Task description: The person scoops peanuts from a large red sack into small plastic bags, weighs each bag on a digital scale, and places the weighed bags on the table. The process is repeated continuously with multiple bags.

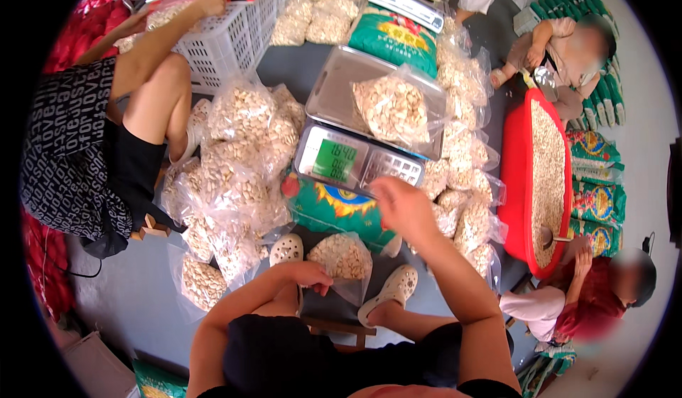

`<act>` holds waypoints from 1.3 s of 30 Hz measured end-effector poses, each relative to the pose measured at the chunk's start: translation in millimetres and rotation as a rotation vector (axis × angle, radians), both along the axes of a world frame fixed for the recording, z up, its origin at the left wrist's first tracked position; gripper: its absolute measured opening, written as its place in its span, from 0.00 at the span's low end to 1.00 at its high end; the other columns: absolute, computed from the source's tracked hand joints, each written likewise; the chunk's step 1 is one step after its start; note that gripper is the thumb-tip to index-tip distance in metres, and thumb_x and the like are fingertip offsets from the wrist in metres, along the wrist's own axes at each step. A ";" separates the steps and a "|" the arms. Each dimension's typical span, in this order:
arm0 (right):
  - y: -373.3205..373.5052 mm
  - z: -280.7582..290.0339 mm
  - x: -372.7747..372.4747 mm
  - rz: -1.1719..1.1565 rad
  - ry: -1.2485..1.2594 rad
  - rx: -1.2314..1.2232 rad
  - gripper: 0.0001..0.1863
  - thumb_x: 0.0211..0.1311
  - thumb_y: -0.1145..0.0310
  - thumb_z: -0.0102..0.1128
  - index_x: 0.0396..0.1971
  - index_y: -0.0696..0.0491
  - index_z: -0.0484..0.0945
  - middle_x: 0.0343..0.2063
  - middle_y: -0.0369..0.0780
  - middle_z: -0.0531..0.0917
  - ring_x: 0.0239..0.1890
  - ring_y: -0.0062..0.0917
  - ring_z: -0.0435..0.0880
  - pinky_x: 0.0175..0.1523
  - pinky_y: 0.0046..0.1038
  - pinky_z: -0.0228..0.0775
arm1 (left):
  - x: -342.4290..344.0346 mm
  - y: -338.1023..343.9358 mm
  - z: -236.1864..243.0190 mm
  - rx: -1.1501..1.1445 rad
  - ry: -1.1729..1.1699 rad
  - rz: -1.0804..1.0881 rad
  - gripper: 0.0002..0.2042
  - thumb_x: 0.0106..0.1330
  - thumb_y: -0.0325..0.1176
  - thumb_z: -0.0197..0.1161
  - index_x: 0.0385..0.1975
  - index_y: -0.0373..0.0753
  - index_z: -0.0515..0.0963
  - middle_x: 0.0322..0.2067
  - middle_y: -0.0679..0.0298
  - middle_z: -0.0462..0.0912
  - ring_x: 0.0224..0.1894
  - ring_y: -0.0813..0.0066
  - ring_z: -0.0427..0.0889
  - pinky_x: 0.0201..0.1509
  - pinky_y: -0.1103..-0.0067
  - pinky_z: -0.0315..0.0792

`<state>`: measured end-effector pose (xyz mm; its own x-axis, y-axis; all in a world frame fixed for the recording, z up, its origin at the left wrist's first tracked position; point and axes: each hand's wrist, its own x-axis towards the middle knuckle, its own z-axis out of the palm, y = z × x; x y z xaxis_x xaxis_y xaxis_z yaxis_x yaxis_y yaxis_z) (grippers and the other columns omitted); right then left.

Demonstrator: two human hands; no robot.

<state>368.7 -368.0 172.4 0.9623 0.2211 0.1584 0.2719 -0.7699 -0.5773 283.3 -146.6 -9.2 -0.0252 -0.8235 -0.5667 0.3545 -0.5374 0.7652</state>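
Observation:
My right hand (403, 207) hovers at the near edge of a digital scale (334, 158), by its keypad. Its fingertips are blurred, so I cannot make out whether they are closed. On the scale's metal pan (334, 89) rests a clear plastic bag of pale seeds or nuts (394, 106). The display glows green. Under the scale's near side lies a green printed sack (334, 210). Low between my feet, my left hand (312, 276) has its fingers curled at the edge of another clear bag of pale seeds (342, 256).
Filled clear bags (241, 160) are heaped to the left, and more (462, 163) line the right side. Beyond stand a white crate (227, 46) and a second scale (405, 8). A red tub (517, 178) of seeds is at right. Several people sit around.

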 end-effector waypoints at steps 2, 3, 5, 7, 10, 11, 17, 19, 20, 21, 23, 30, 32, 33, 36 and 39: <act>-26.3 27.5 61.5 -0.087 -0.428 -0.185 0.08 0.55 0.75 0.51 0.34 0.54 0.77 0.29 0.45 0.80 0.33 0.40 0.80 0.37 0.36 0.73 | 0.7 0.5 -1.8 0.008 -0.010 -0.007 0.18 0.63 0.44 0.50 0.24 0.39 0.82 0.22 0.68 0.78 0.26 0.79 0.73 0.30 0.81 0.66; -43.9 37.3 88.5 -0.152 -0.528 -0.314 0.08 0.54 0.76 0.50 0.33 0.55 0.77 0.29 0.46 0.80 0.34 0.41 0.80 0.38 0.37 0.73 | 1.3 -7.9 -11.2 0.002 -0.015 -0.033 0.18 0.63 0.44 0.51 0.24 0.39 0.82 0.22 0.69 0.78 0.26 0.80 0.73 0.30 0.81 0.66; -66.1 38.1 133.7 -0.230 -0.120 -0.589 0.11 0.56 0.73 0.47 0.36 0.54 0.78 0.33 0.46 0.81 0.38 0.40 0.80 0.42 0.36 0.73 | 3.4 -13.8 -13.5 0.013 -0.004 -0.051 0.17 0.64 0.44 0.51 0.24 0.39 0.81 0.23 0.70 0.79 0.26 0.81 0.73 0.30 0.82 0.65; -69.7 23.9 172.0 -0.277 0.143 -0.739 0.13 0.55 0.72 0.48 0.38 0.56 0.78 0.35 0.47 0.80 0.39 0.41 0.80 0.44 0.35 0.73 | 4.2 -22.7 -9.7 0.011 0.017 -0.065 0.18 0.64 0.44 0.51 0.24 0.38 0.81 0.23 0.70 0.79 0.26 0.81 0.72 0.30 0.82 0.65; -33.7 -8.0 188.5 -0.253 0.164 -0.808 0.15 0.55 0.66 0.49 0.39 0.57 0.77 0.37 0.48 0.80 0.41 0.40 0.80 0.45 0.35 0.73 | -0.9 -7.6 -15.6 0.008 0.037 -0.024 0.18 0.64 0.45 0.51 0.24 0.38 0.81 0.23 0.70 0.78 0.26 0.81 0.72 0.30 0.82 0.65; -27.8 -19.0 188.5 -0.247 0.113 -0.815 0.16 0.55 0.64 0.50 0.39 0.57 0.77 0.37 0.48 0.81 0.42 0.39 0.80 0.46 0.36 0.73 | -1.5 -6.3 -18.0 -0.012 0.043 -0.016 0.18 0.64 0.45 0.50 0.24 0.38 0.81 0.22 0.70 0.78 0.26 0.81 0.72 0.29 0.82 0.65; -20.7 -26.0 188.5 -0.300 0.209 -0.714 0.16 0.60 0.67 0.41 0.42 0.58 0.74 0.39 0.47 0.81 0.44 0.40 0.80 0.45 0.37 0.73 | -0.5 -2.0 -12.9 -0.047 -0.006 -0.052 0.19 0.64 0.46 0.49 0.24 0.39 0.82 0.21 0.69 0.77 0.25 0.80 0.72 0.28 0.81 0.64; -21.1 -16.4 186.1 -0.281 0.186 -0.740 0.16 0.60 0.68 0.40 0.41 0.58 0.74 0.38 0.47 0.81 0.41 0.40 0.81 0.43 0.37 0.74 | -2.8 -3.6 -12.1 -0.074 -0.042 -0.053 0.19 0.64 0.45 0.49 0.24 0.39 0.82 0.21 0.68 0.76 0.25 0.79 0.72 0.28 0.80 0.64; -20.7 -10.7 185.4 -0.289 0.152 -0.758 0.15 0.60 0.68 0.40 0.40 0.57 0.75 0.37 0.47 0.82 0.40 0.40 0.82 0.42 0.37 0.74 | -3.2 -4.7 -12.6 -0.074 -0.049 -0.054 0.19 0.64 0.45 0.49 0.24 0.39 0.82 0.20 0.68 0.77 0.24 0.78 0.72 0.28 0.79 0.65; -20.3 -4.1 184.4 -0.300 0.118 -0.776 0.15 0.61 0.68 0.39 0.40 0.57 0.75 0.36 0.47 0.82 0.39 0.40 0.82 0.42 0.37 0.75 | -2.0 -5.9 -11.8 -0.075 -0.057 -0.058 0.19 0.64 0.45 0.48 0.25 0.39 0.82 0.20 0.67 0.77 0.24 0.77 0.72 0.29 0.78 0.66; -21.3 4.1 181.6 -0.310 0.110 -0.786 0.14 0.60 0.69 0.39 0.38 0.57 0.75 0.35 0.47 0.82 0.39 0.39 0.82 0.41 0.38 0.75 | 0.5 -9.2 -8.8 -0.081 -0.069 -0.064 0.19 0.64 0.45 0.47 0.25 0.39 0.82 0.20 0.67 0.77 0.24 0.76 0.73 0.29 0.78 0.67; -24.9 55.3 127.2 -0.098 -0.067 -0.335 0.12 0.63 0.66 0.46 0.34 0.59 0.75 0.29 0.46 0.82 0.31 0.33 0.82 0.33 0.35 0.72 | -2.8 -3.2 -22.0 -0.039 -0.074 -0.049 0.19 0.63 0.46 0.48 0.26 0.39 0.82 0.21 0.66 0.78 0.25 0.77 0.75 0.28 0.78 0.68; -35.0 51.5 87.9 0.088 0.416 0.200 0.12 0.65 0.65 0.48 0.34 0.58 0.76 0.22 0.38 0.78 0.22 0.19 0.74 0.27 0.24 0.65 | -1.1 -4.6 -16.9 0.007 -0.028 -0.027 0.19 0.62 0.46 0.49 0.26 0.40 0.82 0.21 0.66 0.78 0.25 0.78 0.74 0.27 0.79 0.67; -27.3 57.9 58.8 0.125 0.769 0.483 0.10 0.66 0.67 0.46 0.35 0.56 0.75 0.19 0.30 0.69 0.20 0.11 0.64 0.23 0.13 0.55 | -0.5 -6.9 -18.4 -0.050 -0.035 -0.018 0.19 0.62 0.46 0.49 0.25 0.40 0.82 0.21 0.66 0.78 0.25 0.77 0.74 0.27 0.78 0.67; -20.7 -2.5 -14.5 0.126 1.573 0.803 0.10 0.66 0.65 0.47 0.36 0.56 0.73 0.18 0.34 0.71 0.12 0.13 0.61 0.13 0.15 0.47 | -2.2 -10.3 -24.2 -0.057 -0.004 -0.034 0.19 0.61 0.47 0.50 0.24 0.39 0.83 0.22 0.66 0.79 0.24 0.77 0.73 0.28 0.79 0.67; -18.7 -85.3 -84.4 -0.164 1.940 1.067 0.14 0.65 0.60 0.48 0.39 0.55 0.73 0.22 0.36 0.72 0.10 0.14 0.61 0.12 0.15 0.46 | 0.6 -12.0 -3.1 -0.012 0.020 0.016 0.18 0.61 0.46 0.51 0.23 0.40 0.83 0.20 0.67 0.78 0.25 0.79 0.74 0.29 0.80 0.66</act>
